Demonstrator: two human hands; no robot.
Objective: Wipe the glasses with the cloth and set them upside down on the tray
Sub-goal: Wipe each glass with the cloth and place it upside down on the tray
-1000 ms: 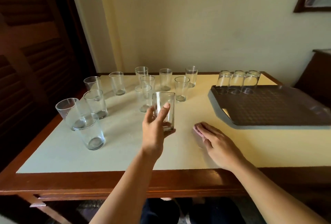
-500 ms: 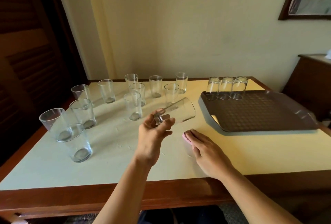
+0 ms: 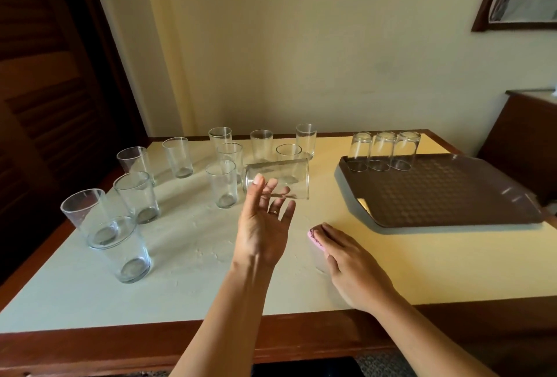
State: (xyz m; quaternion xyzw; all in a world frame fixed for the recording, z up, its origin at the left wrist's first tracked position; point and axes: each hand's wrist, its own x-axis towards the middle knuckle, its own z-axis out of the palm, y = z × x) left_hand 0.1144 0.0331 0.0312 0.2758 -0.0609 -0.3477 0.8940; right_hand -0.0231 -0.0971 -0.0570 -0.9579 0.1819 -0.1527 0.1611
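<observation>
Tray [image 3: 446,196] — dark, dimpled, grey-rimmed — carries three inverted glasses [image 3: 381,150] at its far edge. Left hand [image 3: 262,226] holds a clear tapered tumbler [image 3: 280,179] sideways in its fingertips; a firmer hold before wiping seems wise. Right hand [image 3: 352,262] lies flat on the pink cloth [image 3: 313,233] — soft, bunched.

— What carries it all?
— A wooden-framed table [image 3: 187,292] with a pale top.
— And on it?
— Upright glasses [image 3: 137,196] spread from nine o'clock round to twelve. A brown tray [image 3: 446,199] with a grey rim sits at two o'clock, one corner raised. A pink cloth [image 3: 313,236] lies near the centre, toward four o'clock, under a hand [image 3: 352,268].
</observation>
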